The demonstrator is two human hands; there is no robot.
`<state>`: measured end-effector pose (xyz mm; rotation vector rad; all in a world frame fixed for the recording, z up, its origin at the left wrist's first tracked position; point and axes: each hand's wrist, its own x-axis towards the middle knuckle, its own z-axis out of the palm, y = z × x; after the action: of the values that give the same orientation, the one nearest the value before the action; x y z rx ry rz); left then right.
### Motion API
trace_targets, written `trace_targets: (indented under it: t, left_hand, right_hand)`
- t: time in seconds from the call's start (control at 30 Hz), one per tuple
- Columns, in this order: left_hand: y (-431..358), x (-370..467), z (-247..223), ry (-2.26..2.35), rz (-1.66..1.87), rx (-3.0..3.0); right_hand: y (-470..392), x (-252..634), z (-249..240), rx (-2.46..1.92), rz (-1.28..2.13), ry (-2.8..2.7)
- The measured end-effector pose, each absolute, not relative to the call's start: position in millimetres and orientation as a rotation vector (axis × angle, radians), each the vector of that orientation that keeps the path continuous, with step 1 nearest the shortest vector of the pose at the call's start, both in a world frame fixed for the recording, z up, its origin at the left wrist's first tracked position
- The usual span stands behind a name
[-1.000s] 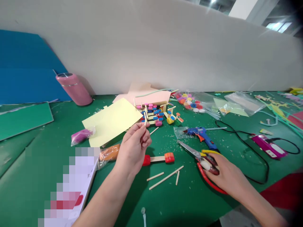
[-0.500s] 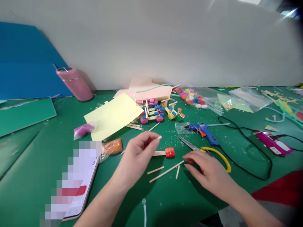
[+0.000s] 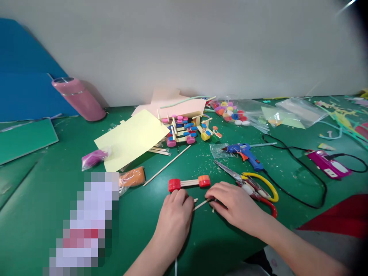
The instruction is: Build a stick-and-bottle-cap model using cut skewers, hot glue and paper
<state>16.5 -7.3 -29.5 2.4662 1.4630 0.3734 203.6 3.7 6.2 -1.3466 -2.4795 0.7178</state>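
My left hand (image 3: pixel 176 211) rests low over the green tabletop, fingers curled together and pointing down. It covers the left ends of a thin wooden stick (image 3: pixel 201 205) and a short stick piece (image 3: pixel 196 200); what its fingertips grip is hidden. My right hand (image 3: pixel 237 207) has thumb and fingers closed at the other end of the longer stick. Another short stick (image 3: pixel 213 209) shows below that thumb. Just beyond both hands lies a piece of parallel sticks (image 3: pixel 189 183) with a red disc stack (image 3: pixel 174 184) and an orange-red one (image 3: pixel 204 181) at its ends.
Scissors (image 3: pixel 230 170) and a blue glue gun (image 3: pixel 247 155) lie right, its black cable (image 3: pixel 299 199) looping past a magenta device (image 3: pixel 329 165). Small stick-and-disc models (image 3: pixel 181 132) stand behind. Leftward are an orange clay pack (image 3: pixel 132 177), yellow paper (image 3: pixel 132 138), a pixelated phone (image 3: pixel 89 218) and a pink tumbler (image 3: pixel 80 99).
My left hand has come down from above the disc piece to the sticks, uncovering its red left end. My right hand has moved slightly left and closed at the stick. The view has shifted a little.
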Motion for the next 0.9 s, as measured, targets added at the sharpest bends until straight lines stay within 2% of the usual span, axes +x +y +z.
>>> trace_targets:
  t: [0.63,0.9]
  left_hand:
    - [-6,12,-35,1.413,0.564,2.373]
    - [-9,11,-31,1.501,0.367,2.411]
  right_hand:
    - [12,186,6,-1.311,0.547,-2.677]
    - [12,167,7,-1.357,0.481,-2.732]
